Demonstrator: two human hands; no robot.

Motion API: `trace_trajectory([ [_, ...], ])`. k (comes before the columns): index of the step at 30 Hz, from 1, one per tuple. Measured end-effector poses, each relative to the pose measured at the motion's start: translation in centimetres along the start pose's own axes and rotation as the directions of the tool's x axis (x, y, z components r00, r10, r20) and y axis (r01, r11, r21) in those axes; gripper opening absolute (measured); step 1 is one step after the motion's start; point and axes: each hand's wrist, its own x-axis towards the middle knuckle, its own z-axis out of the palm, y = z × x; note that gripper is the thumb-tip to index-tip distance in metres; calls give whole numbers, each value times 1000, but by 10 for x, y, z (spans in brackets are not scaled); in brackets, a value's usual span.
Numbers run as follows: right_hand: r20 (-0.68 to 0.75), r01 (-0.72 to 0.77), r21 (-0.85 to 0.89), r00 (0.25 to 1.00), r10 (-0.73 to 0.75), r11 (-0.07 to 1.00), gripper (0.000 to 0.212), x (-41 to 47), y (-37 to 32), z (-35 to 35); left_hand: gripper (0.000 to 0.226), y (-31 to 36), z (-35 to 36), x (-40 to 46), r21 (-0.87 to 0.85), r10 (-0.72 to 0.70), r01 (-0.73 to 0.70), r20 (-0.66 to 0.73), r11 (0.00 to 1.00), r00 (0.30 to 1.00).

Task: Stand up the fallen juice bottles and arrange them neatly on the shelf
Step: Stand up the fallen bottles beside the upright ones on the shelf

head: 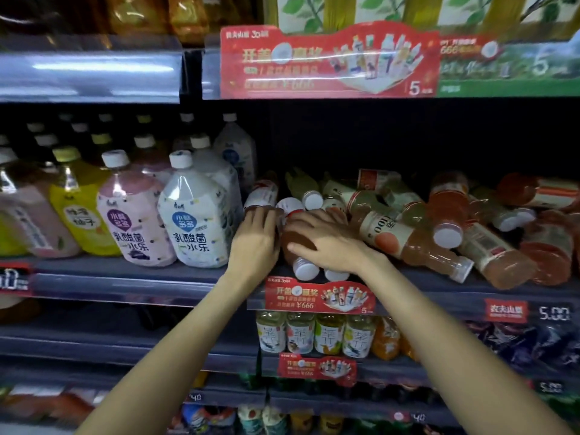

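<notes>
Several juice bottles lie fallen in a heap on the dark shelf (pixel 439 285), mostly orange and pale yellow with white caps. One large orange bottle (pixel 408 243) lies on its side with its cap toward the front right. My left hand (pixel 255 243) curls around a dark brown bottle (pixel 262 210) at the heap's left end. My right hand (pixel 323 240) lies spread over another dark brown bottle (pixel 296 246), whose white cap (pixel 306 269) points at the shelf's front edge. Whether the right fingers grip that bottle is hidden.
Big upright bottles stand left of the heap, the nearest a white one (pixel 196 215) beside a pink one (pixel 133 215). A red promo tag (pixel 320 296) hangs on the shelf edge below my hands. Small tea bottles (pixel 314 334) fill the shelf underneath.
</notes>
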Motion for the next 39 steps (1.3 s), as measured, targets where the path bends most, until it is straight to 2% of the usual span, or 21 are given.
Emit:
trace_trajectory([
  [2, -26, 14, -14, 1000, -14, 1000, 35, 0, 0, 5, 34, -4, 12, 15, 156, 19, -28, 63, 987, 998],
  [3, -32, 11, -6, 999, -11, 1000, 35, -1, -1, 5, 41, -4, 14, 21, 206, -39, 5, 159, 979, 986],
  [5, -33, 4, 6, 999, -4, 1000, 35, -1, -1, 7, 53, -9, 23, 29, 333, -168, 43, 358, 942, 918],
  [7, -20, -1, 18, 1000, 1, 1000, 36, -1, 0, 7, 57, -12, 28, 33, 436, -229, 10, 452, 900, 862],
  [10, -9, 7, 23, 1000, -7, 1000, 37, -1, 3, 7, 54, -11, 31, 32, 525, -227, -32, 422, 850, 878],
  [13, -7, 12, 31, 1000, -12, 999, 37, 0, 5, 7, 44, -12, 24, 25, 565, -146, -82, 347, 821, 926],
  [16, -26, 20, 38, 999, -19, 999, 37, 0, 7, 11, 16, -15, 15, 22, 510, 71, -185, 235, 840, 969],
  [17, -31, 20, 42, 999, -19, 999, 38, 1, 7, 12, 13, -16, 14, 23, 494, 107, -188, 188, 849, 976],
  [19, -33, 16, 51, 999, -14, 999, 49, 1, 7, 13, 24, -12, 10, 27, 523, 70, -145, 160, 840, 985],
  [20, -33, 17, 58, 999, -15, 998, 54, 1, 6, 13, 29, -7, 7, 29, 567, 17, -121, 185, 815, 983],
  [22, -26, 10, 78, 1000, -8, 997, 53, 1, 6, 12, 41, -1, 4, 32, 616, -136, -108, 336, 781, 932],
  [24, -19, 5, 85, 1000, -3, 996, 50, 1, 6, 12, 48, -2, 7, 28, 660, -151, -191, 425, 726, 892],
  [26, -21, 6, 79, 1000, -5, 997, 52, 1, 6, 12, 46, -1, -2, 20, 680, -123, -241, 441, 692, 889],
  [29, -27, 3, 89, 1000, 0, 996, 48, 2, 7, 11, 32, -8, -5, 8, 566, 80, -262, 326, 782, 942],
  [32, -28, 12, 75, 1000, -10, 997, 37, 2, 8, 13, 33, -6, -17, 5, 430, 164, -259, 245, 865, 956],
  [34, -34, 17, 75, 999, -14, 997, 35, 2, 8, 14, 33, 2, -27, 14, 363, 117, -175, 177, 915, 977],
  [35, -36, 18, 76, 999, -15, 997, 35, 2, 8, 15, 33, 3, -29, 21, 324, 56, -117, 191, 939, 980],
  [36, -38, 17, 74, 999, -14, 997, 35, 2, 8, 15, 39, 5, -30, 28, 315, -43, -45, 269, 948, 962],
  [37, -40, 16, 73, 999, -13, 997, 35, 1, 8, 15, 52, 3, -26, 33, 333, -166, 31, 388, 943, 907],
  [39, -47, 13, 78, 999, -9, 997, 36, 0, 8, 15, 73, 1, -17, 39, 382, -306, 91, 552, 920, 776],
])
